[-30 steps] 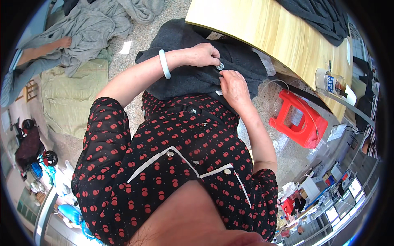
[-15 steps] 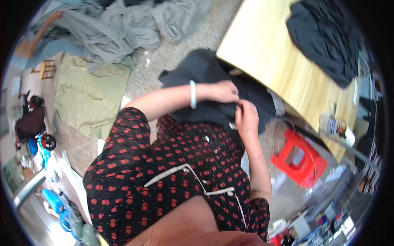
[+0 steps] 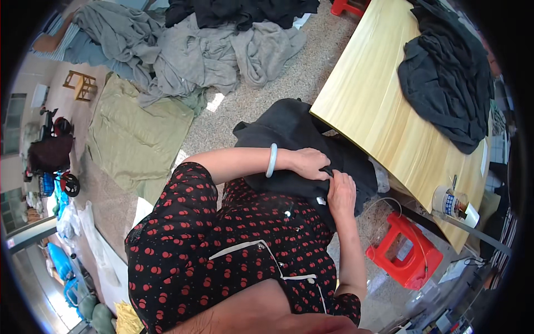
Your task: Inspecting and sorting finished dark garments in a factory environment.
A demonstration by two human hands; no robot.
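Covering the room from 9 to 12 o'clock is a speckled stone floor (image 3: 311,78) strewn with cloth: a heap of crumpled soft grey garments (image 3: 183,50), a flat olive-green sheet (image 3: 133,139) beside it, and dark clothes at the top edge. A small wooden stool (image 3: 80,83) stands at 10 o'clock. From 12 to 3 o'clock runs a smooth pale yellow wooden table (image 3: 378,106), its straight edge bent by the lens; a limp pile of charcoal fabric (image 3: 445,78) lies on it, and a white paper cup (image 3: 453,203) sits near its lower corner. A red plastic stool (image 3: 403,250) stands under that corner at 4 o'clock.

At centre, a black soft garment (image 3: 289,139) lies bunched on the person's lap, just below the table edge. The left hand (image 3: 308,164), a pale jade bangle (image 3: 271,160) on its wrist, pinches a fold of it; the right hand (image 3: 341,192) is closed on the same fold, both touching.
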